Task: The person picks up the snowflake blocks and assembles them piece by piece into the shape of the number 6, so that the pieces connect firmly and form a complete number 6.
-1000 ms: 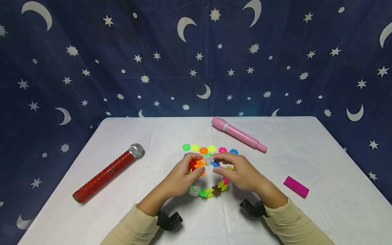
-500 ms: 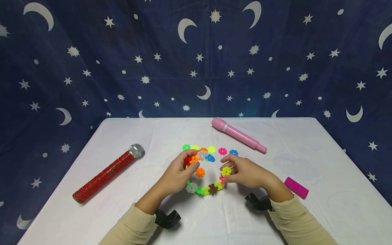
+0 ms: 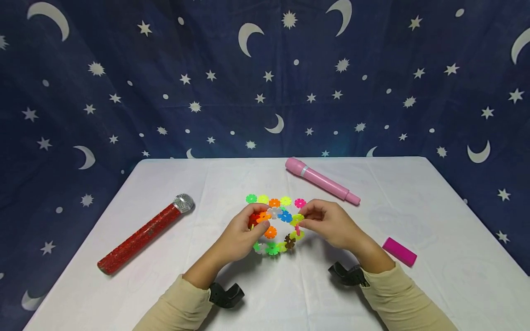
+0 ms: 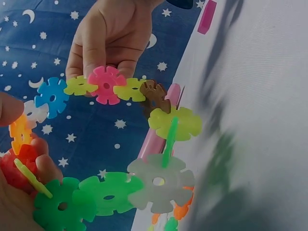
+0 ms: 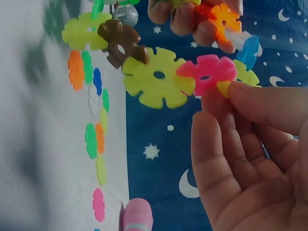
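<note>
A ring-like chain of notched plastic flower discs hangs between both hands, just above the table. My left hand [image 3: 242, 234] grips its red and orange discs [image 3: 263, 216]. From there a white disc [image 3: 273, 212] and a blue disc [image 3: 285, 216] stick out to the right. My right hand [image 3: 333, 227] pinches the yellow end disc [image 4: 79, 86] between thumb and fingers, close beside the blue one. Whether those two interlock I cannot tell. Pink [image 4: 106, 85], yellow, brown [image 3: 290, 241] and green [image 3: 272, 248] discs form the lower curve. Fingers hide part of the red disc.
Loose discs lie behind the chain, among them green [image 3: 251, 198] and pink [image 3: 300, 202]; an orange disc [image 3: 270, 232] shows within the ring. Around them lie a red microphone [image 3: 142, 236], a pink microphone [image 3: 323, 180] and a magenta cylinder [image 3: 400, 252].
My right hand has left the blue disc, gone to the chain's yellow end and lifted it up beside the blue one. My left hand has shifted slightly left, still gripping the chain.
</note>
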